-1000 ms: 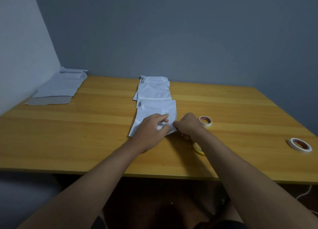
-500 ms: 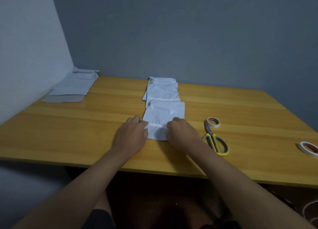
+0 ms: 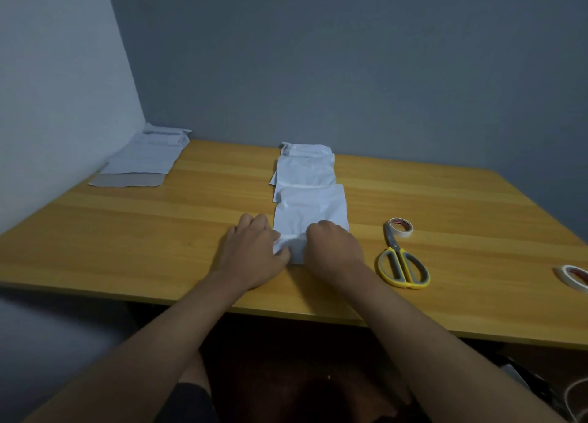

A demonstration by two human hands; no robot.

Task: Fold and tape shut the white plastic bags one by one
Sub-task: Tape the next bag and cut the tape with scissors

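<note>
Both hands are down on the nearest white plastic bag (image 3: 310, 214), which lies flat at the middle of the yellow wooden counter (image 3: 127, 231). The left hand (image 3: 254, 254) has its thumb pinching the crumpled near-left corner of that bag, its fingers curled at the bag's left edge. The right hand (image 3: 332, 247) sits knuckles-up over the bag's near-right part, fingers curled down onto the plastic; whether its grip actually pinches the bag I cannot tell.

Beyond this bag, a row of more white bags (image 3: 305, 168) overlaps toward the wall, at least two of them; the far end is too bunched to count. Far left of the bag, in the counter's corner, lies one stack of flat white bags (image 3: 143, 158) with a grey sheet (image 3: 127, 180) under its near end.

To the right of the bag: one pair of scissors with yellow-and-grey handles (image 3: 402, 263), blades pointing at one white roll of tape (image 3: 401, 227). A second tape roll (image 3: 574, 276) sits far right at the frame edge.
</note>
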